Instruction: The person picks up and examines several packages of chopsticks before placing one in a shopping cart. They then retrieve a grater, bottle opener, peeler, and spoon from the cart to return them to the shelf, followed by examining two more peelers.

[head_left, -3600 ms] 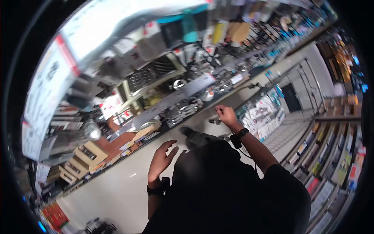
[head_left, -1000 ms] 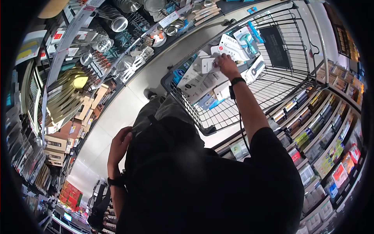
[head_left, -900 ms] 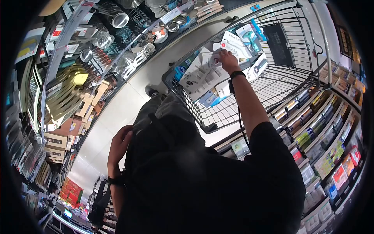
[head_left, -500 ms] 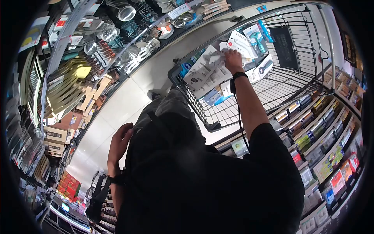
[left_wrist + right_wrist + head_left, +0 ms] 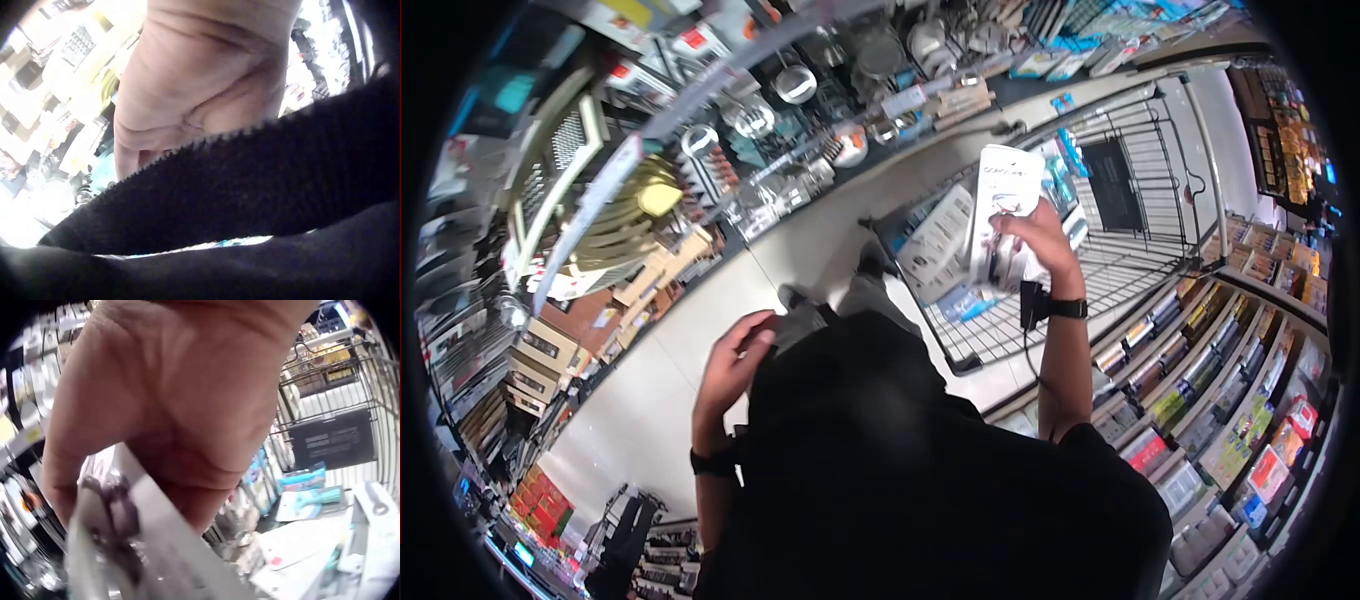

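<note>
My right hand [image 5: 1048, 238] grips a white carded package [image 5: 1007, 178] upright over the shopping cart [image 5: 962, 362]. In the right wrist view, the thumb and fingers of that hand [image 5: 175, 381] clasp the card [image 5: 172, 531] from both sides, and a shiny grey piece lies against its face; its kind is unclear. Below, the cart holds several carded kitchen tools, among them a teal-handled one [image 5: 312, 499] and a large white printed package [image 5: 940, 240]. My left hand [image 5: 735, 362] hangs beside my leg, fingers loosely bent, holding nothing; in the left wrist view a dark strap covers part of it [image 5: 200, 81].
Shelves of kitchen tools run along the left and top, with ladles [image 5: 796, 84], a grater [image 5: 560, 165] and wooden boxes [image 5: 530, 348]. Another shelf with packaged goods [image 5: 1200, 375] stands at right. Pale floor [image 5: 665, 365] lies between. Someone in dark trousers [image 5: 622, 545] stands behind at lower left.
My right hand went from beside the shelf down to the packages in the cart, and has now lifted a white carded package out of the pile. My left hand stays low and relaxed.
</note>
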Action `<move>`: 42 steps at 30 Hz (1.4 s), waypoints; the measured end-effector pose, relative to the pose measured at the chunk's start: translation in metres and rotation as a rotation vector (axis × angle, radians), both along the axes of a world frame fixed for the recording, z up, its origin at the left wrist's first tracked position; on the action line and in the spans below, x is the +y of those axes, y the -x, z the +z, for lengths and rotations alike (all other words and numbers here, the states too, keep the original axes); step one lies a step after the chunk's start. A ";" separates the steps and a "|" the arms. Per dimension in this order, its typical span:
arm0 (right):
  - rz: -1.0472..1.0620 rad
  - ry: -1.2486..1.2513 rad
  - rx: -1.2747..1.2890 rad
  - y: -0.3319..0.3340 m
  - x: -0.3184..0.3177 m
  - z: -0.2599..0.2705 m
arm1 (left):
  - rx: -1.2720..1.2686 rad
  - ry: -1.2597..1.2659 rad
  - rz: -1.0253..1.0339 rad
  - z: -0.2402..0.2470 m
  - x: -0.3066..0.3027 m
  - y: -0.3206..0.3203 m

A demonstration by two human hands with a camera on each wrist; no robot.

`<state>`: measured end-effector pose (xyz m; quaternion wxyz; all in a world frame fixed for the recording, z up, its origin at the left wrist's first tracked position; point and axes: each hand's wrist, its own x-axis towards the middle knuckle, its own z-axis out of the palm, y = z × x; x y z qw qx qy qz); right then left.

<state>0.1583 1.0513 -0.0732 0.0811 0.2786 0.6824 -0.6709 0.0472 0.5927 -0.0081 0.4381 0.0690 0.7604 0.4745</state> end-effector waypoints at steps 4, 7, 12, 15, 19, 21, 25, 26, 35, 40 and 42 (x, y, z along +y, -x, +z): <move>-0.097 0.287 0.169 0.059 -0.108 0.030 | -0.068 -0.256 -0.021 0.020 0.019 0.016; 0.050 0.306 0.319 0.097 -0.196 0.058 | 0.015 -0.378 -0.046 0.036 0.014 0.021; 0.143 0.404 0.251 0.117 -0.290 0.113 | -0.258 -0.439 0.121 0.048 -0.034 0.038; 0.203 0.217 0.241 0.120 -0.326 0.128 | -0.359 -0.589 0.275 0.034 -0.075 0.035; 0.277 0.263 0.233 0.113 -0.372 0.113 | -0.098 -0.620 0.368 0.052 -0.118 0.029; 0.262 0.269 0.281 0.110 -0.396 0.120 | -0.013 -0.654 0.414 0.064 -0.140 0.030; 0.205 0.192 0.257 0.110 -0.435 0.129 | 0.073 -0.576 0.525 0.077 -0.182 0.029; 0.208 0.189 0.256 0.114 -0.444 0.140 | 0.101 -0.667 0.678 0.072 -0.191 0.030; -0.084 0.350 0.696 0.182 -0.459 0.204 | 0.191 -1.135 0.766 0.112 -0.256 0.048; 0.005 0.326 0.696 0.197 -0.463 0.220 | 0.423 -1.317 0.436 0.205 -0.218 0.088; 0.083 0.301 0.686 0.197 -0.465 0.229 | 0.489 -1.398 0.393 0.240 -0.203 0.116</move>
